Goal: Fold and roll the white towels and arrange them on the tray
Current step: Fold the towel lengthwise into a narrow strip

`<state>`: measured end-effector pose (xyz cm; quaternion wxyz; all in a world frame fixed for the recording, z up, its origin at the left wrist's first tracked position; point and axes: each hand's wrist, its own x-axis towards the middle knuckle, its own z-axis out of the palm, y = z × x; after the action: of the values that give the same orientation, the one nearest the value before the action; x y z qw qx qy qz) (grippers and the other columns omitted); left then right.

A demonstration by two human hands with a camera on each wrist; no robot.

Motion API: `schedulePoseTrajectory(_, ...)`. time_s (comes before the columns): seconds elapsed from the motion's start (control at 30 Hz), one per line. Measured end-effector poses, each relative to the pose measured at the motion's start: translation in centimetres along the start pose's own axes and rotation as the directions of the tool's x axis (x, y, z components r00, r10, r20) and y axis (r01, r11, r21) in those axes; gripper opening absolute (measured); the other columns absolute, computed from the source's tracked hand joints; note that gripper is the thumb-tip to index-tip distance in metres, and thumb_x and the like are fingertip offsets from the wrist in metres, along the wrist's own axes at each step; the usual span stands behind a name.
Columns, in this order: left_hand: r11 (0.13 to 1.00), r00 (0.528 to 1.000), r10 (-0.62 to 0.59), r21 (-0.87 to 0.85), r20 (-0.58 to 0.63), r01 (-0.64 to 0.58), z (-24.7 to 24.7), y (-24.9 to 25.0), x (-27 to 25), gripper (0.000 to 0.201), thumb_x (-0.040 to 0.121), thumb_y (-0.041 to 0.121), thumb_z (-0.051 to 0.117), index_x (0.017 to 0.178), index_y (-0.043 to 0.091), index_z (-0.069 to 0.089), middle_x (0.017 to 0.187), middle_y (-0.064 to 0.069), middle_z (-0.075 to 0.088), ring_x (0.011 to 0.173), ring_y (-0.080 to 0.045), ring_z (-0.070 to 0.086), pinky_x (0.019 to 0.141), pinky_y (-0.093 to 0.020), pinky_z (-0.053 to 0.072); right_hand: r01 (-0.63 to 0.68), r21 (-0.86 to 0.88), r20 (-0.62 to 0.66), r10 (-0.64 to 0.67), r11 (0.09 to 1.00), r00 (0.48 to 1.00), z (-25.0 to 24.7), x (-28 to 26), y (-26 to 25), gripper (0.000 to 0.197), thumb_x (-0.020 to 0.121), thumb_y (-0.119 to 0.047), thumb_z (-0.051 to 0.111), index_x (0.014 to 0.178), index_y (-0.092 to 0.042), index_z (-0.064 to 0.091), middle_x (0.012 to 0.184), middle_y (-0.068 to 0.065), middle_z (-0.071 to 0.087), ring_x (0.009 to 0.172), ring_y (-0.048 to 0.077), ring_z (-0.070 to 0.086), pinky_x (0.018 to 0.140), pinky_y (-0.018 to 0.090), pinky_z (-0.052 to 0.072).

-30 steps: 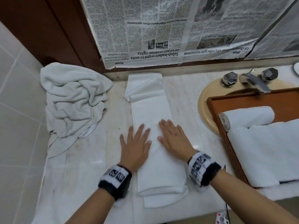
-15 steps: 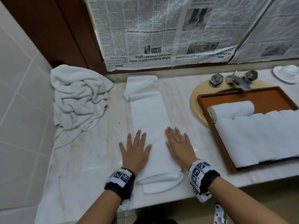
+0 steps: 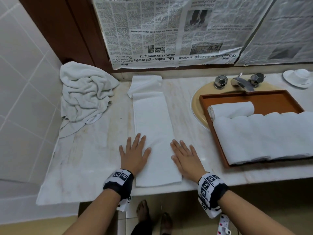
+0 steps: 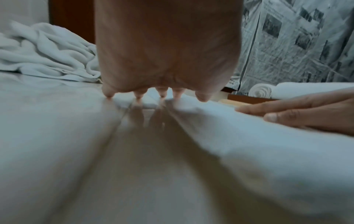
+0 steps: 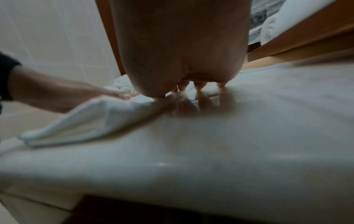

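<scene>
Two hands (image 3: 159, 155) flat; newspaper (image 3: 169, 31) reads "Sabah leaders".

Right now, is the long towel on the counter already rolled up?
No, the long towel lies flat as a folded strip under both hands.

Pale marble counter (image 3: 94, 160), folded towel strip (image 3: 152, 126), crumpled towels (image 3: 84, 92), wooden tray (image 3: 277, 99), white saucer (image 3: 296, 78)

Head view: steeply down onto pale marble counter (image 3: 94, 158). Wrist views: skimming low, close; sharing long folded white towel (image 3: 153, 126).
</scene>
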<state>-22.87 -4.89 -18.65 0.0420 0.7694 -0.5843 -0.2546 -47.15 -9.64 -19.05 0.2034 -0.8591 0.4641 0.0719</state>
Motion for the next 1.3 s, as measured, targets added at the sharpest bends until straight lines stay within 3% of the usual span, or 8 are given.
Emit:
schedulePoseTrajectory(0.17,0.998,0.999,-0.044,-0.054,-0.014,0.043,0.7,1.0,-3.5,0.059,0.103,0.056,0.025,0.157,0.042,0.006,0.166,0.015,-0.005,0.153,-0.02,-0.009,0.119,-0.06,-0.002,0.059,0.148,-0.069,-0.05,0.987,0.996,0.4,-2.3,-0.1,0.068,0.101,-0.06,0.025,0.158,-0.028,0.008,0.162,-0.018,-0.006,0.15,0.006,-0.01,0.122,0.036,-0.002)
schedulePoseTrajectory(0.37,0.992,0.993,-0.113,0.064,0.029,0.111,2.3,0.3,-5.4,0.071,0.094,0.074,0.017,0.152,0.049,-0.015,0.159,0.024,-0.024,0.151,-0.016,-0.02,0.116,-0.062,-0.011,0.063,-0.086,-0.003,-0.064,0.994,0.998,2.6,-3.3,0.1,0.071,0.094,-0.057,-0.013,0.156,-0.024,-0.013,0.16,-0.011,-0.024,0.149,0.011,-0.018,0.119,0.035,-0.015)
schedulePoseTrajectory(0.47,0.991,0.992,-0.126,0.056,0.014,0.125,2.4,-0.2,-5.4,0.072,0.094,0.074,0.015,0.153,0.047,-0.016,0.16,0.024,-0.022,0.15,-0.016,-0.021,0.116,-0.064,-0.011,0.05,0.01,-0.088,-0.049,0.999,0.995,2.8,-3.8,0.6,0.072,0.091,-0.039,-0.009,0.158,-0.017,0.005,0.165,-0.004,-0.005,0.153,0.014,0.002,0.118,0.03,-0.008)
schedulePoseTrajectory(0.63,0.996,0.998,-0.066,0.06,-0.021,0.067,3.0,1.2,-5.5,0.067,0.094,0.069,0.012,0.152,0.049,-0.015,0.159,0.022,-0.026,0.15,-0.019,-0.023,0.115,-0.064,-0.013,0.072,0.039,-0.24,-0.06,0.997,0.969,2.2,-3.1,-2.4,0.056,0.101,-0.036,0.024,0.149,-0.014,0.041,0.157,0.003,0.038,0.144,0.018,0.036,0.119,0.034,0.013)
schedulePoseTrajectory(0.83,0.99,1.0,-0.004,0.139,0.013,0.002,3.7,1.4,-5.8,0.067,0.092,0.074,0.008,0.149,0.054,-0.019,0.155,0.023,-0.034,0.147,-0.015,-0.029,0.112,-0.062,-0.018,-0.022,-0.03,-0.108,0.018,0.999,0.994,2.9,-1.0,-3.2,0.061,0.105,-0.047,0.01,0.157,-0.018,0.022,0.164,-0.003,0.015,0.15,0.019,0.019,0.116,0.045,0.01)
schedulePoseTrajectory(0.93,0.995,0.999,0.046,0.085,0.027,-0.048,3.2,0.5,-6.0,0.068,0.088,0.079,0.007,0.151,0.056,-0.008,0.156,0.028,-0.028,0.147,-0.009,-0.026,0.114,-0.061,-0.016,-0.116,-0.01,-0.112,0.114,0.993,0.987,2.2,-0.5,-1.4,0.07,0.094,-0.051,-0.011,0.157,-0.02,-0.009,0.162,-0.006,-0.016,0.152,0.016,-0.01,0.121,0.04,-0.01)
schedulePoseTrajectory(1.1,0.995,0.995,-0.065,-0.085,-0.075,0.058,1.8,0.1,-4.2,0.069,0.092,0.062,0.003,0.157,0.038,0.005,0.165,0.018,-0.002,0.152,-0.014,-0.009,0.12,-0.057,-0.004,0.041,0.009,-0.131,-0.039,0.999,0.991,-0.2,1.0,-3.0,0.069,0.097,-0.051,-0.003,0.159,-0.023,0.004,0.163,-0.011,-0.008,0.151,0.01,-0.012,0.12,0.039,-0.013)
schedulePoseTrajectory(1.3,0.997,0.996,-0.083,-0.009,0.03,0.083,-0.1,0.5,0.4,0.062,0.104,0.054,0.016,0.157,0.036,-0.012,0.162,0.023,-0.017,0.151,-0.02,-0.021,0.115,-0.065,-0.011,0.198,-0.089,-0.052,-0.203,0.976,0.978,0.6,5.0,-5.5,0.072,0.096,-0.057,-0.009,0.159,-0.026,0.004,0.164,-0.012,-0.006,0.151,0.014,-0.011,0.121,0.046,-0.009)
